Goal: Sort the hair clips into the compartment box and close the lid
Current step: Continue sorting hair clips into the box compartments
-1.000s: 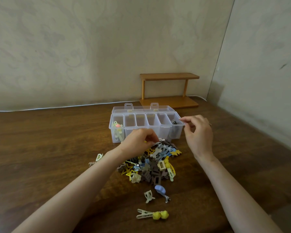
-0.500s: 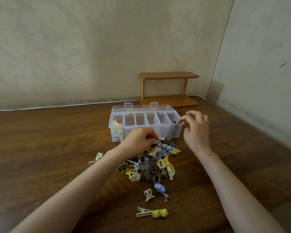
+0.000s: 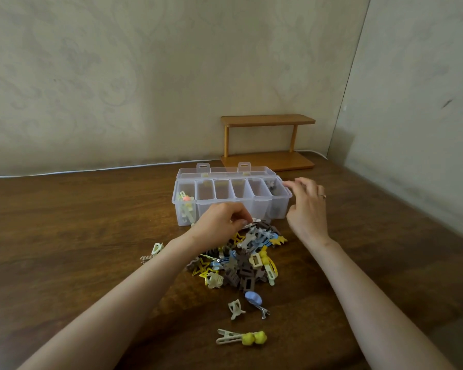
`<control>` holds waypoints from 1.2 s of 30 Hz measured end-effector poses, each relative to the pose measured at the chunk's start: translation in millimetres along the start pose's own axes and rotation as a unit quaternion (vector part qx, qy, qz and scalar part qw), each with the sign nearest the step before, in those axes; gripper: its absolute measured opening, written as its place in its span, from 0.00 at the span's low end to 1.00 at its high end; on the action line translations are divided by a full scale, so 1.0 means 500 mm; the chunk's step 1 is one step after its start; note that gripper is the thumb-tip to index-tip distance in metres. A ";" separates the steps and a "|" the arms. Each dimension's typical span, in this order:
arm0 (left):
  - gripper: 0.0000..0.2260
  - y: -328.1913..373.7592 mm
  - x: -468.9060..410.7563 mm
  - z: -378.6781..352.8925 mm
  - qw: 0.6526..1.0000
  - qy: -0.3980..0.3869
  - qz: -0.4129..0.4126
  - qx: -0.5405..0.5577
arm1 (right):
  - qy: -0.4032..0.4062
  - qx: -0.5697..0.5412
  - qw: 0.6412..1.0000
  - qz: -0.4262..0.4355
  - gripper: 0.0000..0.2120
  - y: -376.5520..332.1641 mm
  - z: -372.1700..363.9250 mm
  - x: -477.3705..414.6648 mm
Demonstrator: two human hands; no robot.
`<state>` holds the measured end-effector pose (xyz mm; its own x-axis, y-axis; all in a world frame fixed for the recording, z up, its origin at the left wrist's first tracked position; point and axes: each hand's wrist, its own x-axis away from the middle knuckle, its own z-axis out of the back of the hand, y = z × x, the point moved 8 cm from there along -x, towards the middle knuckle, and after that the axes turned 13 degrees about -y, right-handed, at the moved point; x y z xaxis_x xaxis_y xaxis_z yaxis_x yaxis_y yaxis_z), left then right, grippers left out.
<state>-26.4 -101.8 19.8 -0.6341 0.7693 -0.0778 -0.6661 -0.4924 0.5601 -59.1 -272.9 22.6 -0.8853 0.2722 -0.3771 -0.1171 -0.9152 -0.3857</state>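
The left hand (image 3: 221, 222) is pinching a slim silver metal clip (image 3: 255, 222). The right hand (image 3: 308, 209), grip loose and empty, is hovering at the right end of the clear plastic compartment box (image 3: 259, 209).

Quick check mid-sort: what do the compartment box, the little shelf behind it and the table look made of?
The compartment box looks like clear, glossy plastic: the clips inside show through its walls. The shelf seems to be light wood or wood-look board, smooth, with an even honey tone. The table looks like dark wood or veneer, with visible grain and a dull sheen.
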 end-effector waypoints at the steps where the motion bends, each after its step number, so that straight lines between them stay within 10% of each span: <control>1: 0.07 -0.001 0.000 0.001 1.000 0.002 0.001 0.002 | 0.027 -0.018 0.999 -0.002 0.25 0.002 0.008 0.003; 12: 0.07 0.004 0.000 0.000 1.000 -0.001 -0.006 -0.007 | -0.035 0.040 0.998 0.013 0.21 -0.006 -0.014 0.003; 29: 0.07 0.034 0.035 -0.002 0.999 -0.023 -0.022 -0.004 | 0.078 -0.099 0.990 0.062 0.14 -0.027 0.040 0.039; 36: 0.05 0.011 0.103 0.004 0.999 -0.012 -0.032 -0.004 | -0.042 -0.198 0.966 0.164 0.13 -0.094 0.022 0.071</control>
<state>-61.8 -64.2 20.9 -0.5809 0.8085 -0.0942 -0.7080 -0.4447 0.5486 -90.1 -223.5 36.7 -0.8808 -0.0522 -0.4706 0.3416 -0.7583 -0.5552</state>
